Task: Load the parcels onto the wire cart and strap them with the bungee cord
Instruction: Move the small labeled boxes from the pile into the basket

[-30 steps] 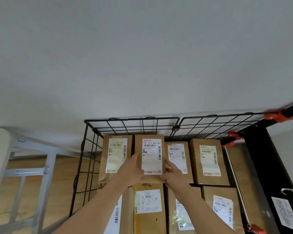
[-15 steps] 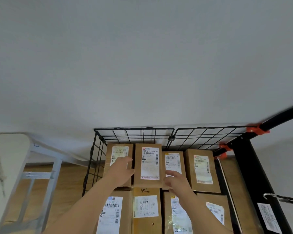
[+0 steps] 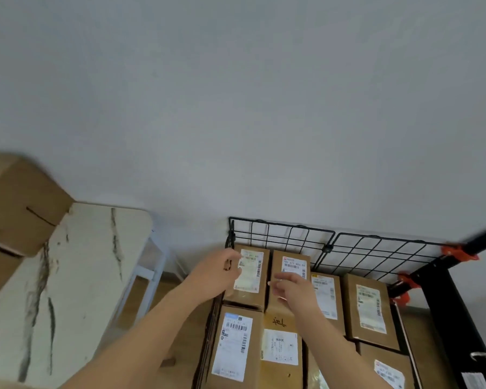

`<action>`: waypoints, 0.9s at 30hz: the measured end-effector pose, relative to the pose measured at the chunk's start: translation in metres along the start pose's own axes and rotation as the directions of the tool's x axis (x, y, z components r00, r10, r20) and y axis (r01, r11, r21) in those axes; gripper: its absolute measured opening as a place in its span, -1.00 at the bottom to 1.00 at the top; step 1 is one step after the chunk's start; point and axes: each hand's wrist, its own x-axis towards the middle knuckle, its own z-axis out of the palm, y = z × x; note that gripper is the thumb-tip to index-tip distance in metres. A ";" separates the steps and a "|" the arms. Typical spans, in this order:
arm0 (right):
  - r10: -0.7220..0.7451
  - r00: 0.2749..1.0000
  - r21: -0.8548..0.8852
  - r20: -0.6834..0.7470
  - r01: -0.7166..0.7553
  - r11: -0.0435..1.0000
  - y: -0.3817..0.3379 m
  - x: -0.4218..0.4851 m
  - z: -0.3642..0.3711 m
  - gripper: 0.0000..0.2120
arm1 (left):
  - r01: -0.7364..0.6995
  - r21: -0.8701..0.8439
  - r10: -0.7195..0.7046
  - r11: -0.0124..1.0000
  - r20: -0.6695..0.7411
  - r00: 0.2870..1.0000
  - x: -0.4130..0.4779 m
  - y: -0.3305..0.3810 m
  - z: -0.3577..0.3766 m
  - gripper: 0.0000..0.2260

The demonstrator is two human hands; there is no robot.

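Observation:
Brown cardboard parcels with white shipping labels fill the black wire cart (image 3: pixel 376 248) in rows. My left hand (image 3: pixel 218 275) hovers at the left edge of the back-left parcel (image 3: pixel 253 279), fingers loosely curled and holding nothing. Fingers apart, my right hand (image 3: pixel 291 287) floats just above the taller second parcel (image 3: pixel 292 263) without gripping it. Two more parcels (image 3: pixel 368 304) stand to the right in the back row. Nearer to me lie others, one with a blue-topped label (image 3: pixel 233 343). I see no bungee cord stretched over the load.
A white marble-pattern table (image 3: pixel 82 276) stands left of the cart, with a large cardboard box (image 3: pixel 17 203) at its far end. Orange clips (image 3: pixel 455 252) join the wire panels to a black frame (image 3: pixel 455 318) on the right. A grey wall lies right behind.
Both hands have come off the second back-row parcel, which now stands in its row. The left hand slid to the left. My view swung left, bringing the table and big box in.

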 end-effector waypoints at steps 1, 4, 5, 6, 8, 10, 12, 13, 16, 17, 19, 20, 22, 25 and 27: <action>-0.022 1.000 0.002 0.006 0.022 1.000 -0.004 -0.010 0.011 -0.77 | -0.009 -0.024 0.009 1.000 -0.023 1.000 -0.011 -0.004 -0.009 -0.70; -0.083 0.996 -0.012 0.038 0.083 0.996 -0.011 -0.042 0.047 -0.78 | -0.029 -0.089 0.020 0.996 -0.104 0.994 -0.047 -0.023 -0.039 -0.70; -0.103 0.993 -0.026 0.051 0.104 0.994 -0.012 -0.053 0.060 -0.78 | -0.037 -0.111 0.022 0.993 -0.131 0.991 -0.059 -0.031 -0.049 -0.70; -0.122 0.990 -0.034 0.064 0.124 0.992 -0.012 -0.064 0.073 -0.78 | -0.045 -0.128 0.025 0.991 -0.156 0.987 -0.071 -0.041 -0.059 -0.70; -0.157 0.983 -0.037 0.090 0.161 0.986 -0.012 -0.087 0.101 -0.78 | -0.056 -0.161 0.023 0.985 -0.204 0.979 -0.098 -0.061 -0.079 -0.70; -0.187 0.975 -0.033 0.120 0.192 0.981 -0.011 -0.111 0.130 -0.79 | -0.074 -0.197 0.025 0.978 -0.244 0.970 -0.124 -0.083 -0.098 -0.70; -0.209 0.967 -0.024 0.147 0.215 0.976 -0.008 -0.131 0.159 -0.79 | -0.089 -0.220 0.025 0.971 -0.277 0.961 -0.149 -0.106 -0.115 -0.72; -0.216 0.963 -0.025 0.161 0.223 0.975 -0.006 -0.142 0.175 -0.79 | -0.095 -0.228 0.024 0.969 -0.298 0.954 -0.162 -0.118 -0.124 -0.73; -0.234 0.951 -0.039 0.201 0.247 0.968 0.001 -0.171 0.220 -0.78 | -0.112 -0.236 0.019 0.965 -0.366 0.931 -0.198 -0.155 -0.149 -0.74; -0.238 0.947 -0.043 0.216 0.253 0.967 0.003 -0.181 0.235 -0.78 | -0.111 -0.235 0.013 0.966 -0.383 0.924 -0.209 -0.166 -0.157 -0.74; -0.246 0.942 -0.068 0.228 0.268 0.961 0.006 -0.200 0.266 -0.78 | -0.102 -0.236 -0.005 0.966 -0.414 0.910 -0.231 -0.192 -0.172 -0.75; -0.254 0.939 -0.082 0.233 0.279 0.957 0.008 -0.209 0.281 -0.78 | -0.097 -0.245 -0.018 0.965 -0.430 0.903 -0.242 -0.204 -0.179 -0.75; -0.261 0.931 -0.101 0.257 0.294 0.950 0.013 -0.225 0.309 -0.78 | -0.089 -0.260 -0.042 0.961 -0.460 0.887 -0.262 -0.229 -0.192 -0.75; -0.260 0.914 -0.109 0.312 0.307 0.946 0.019 -0.243 0.346 -0.77 | -0.077 -0.292 -0.083 0.953 -0.499 0.863 -0.290 -0.264 -0.208 -0.79; -0.262 0.897 -0.117 0.356 0.321 0.940 0.021 -0.254 0.366 -0.77 | -0.061 -0.319 -0.121 0.946 -0.518 0.847 -0.302 -0.285 -0.217 -0.80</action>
